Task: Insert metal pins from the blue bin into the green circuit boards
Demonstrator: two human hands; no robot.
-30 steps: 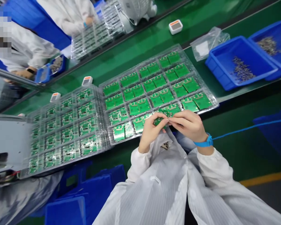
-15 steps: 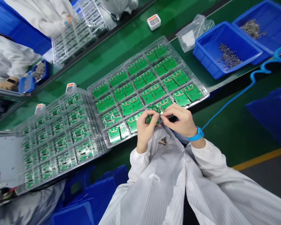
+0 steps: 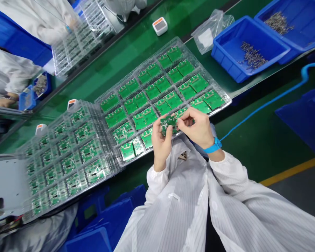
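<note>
A small green circuit board [image 3: 169, 123] is held over the near edge of a clear plastic tray [image 3: 227, 100] filled with green boards. My left hand [image 3: 161, 141] grips its left side, thumb on the face. At the board's right edge, my right hand [image 3: 196, 126] has its fingers pinched together; whatever lies between the fingertips is too small to name. A blue wrist strap [image 3: 213, 145] with a coiled cord circles my right wrist. A second tray stack [image 3: 106, 168] with component-covered boards lies to the left.
Two blue bins [image 3: 225, 66] of small metal parts stand at the upper right, beside a plastic bag [image 3: 206, 36]. White-orange boxes [image 3: 160, 26] sit along the bench. Across it, co-workers' sleeves [image 3: 42, 21] reach toward other trays.
The held board is now turned more face-up and shows more of its surface. My right hand has shifted slightly left, and the whole view has moved a little.
</note>
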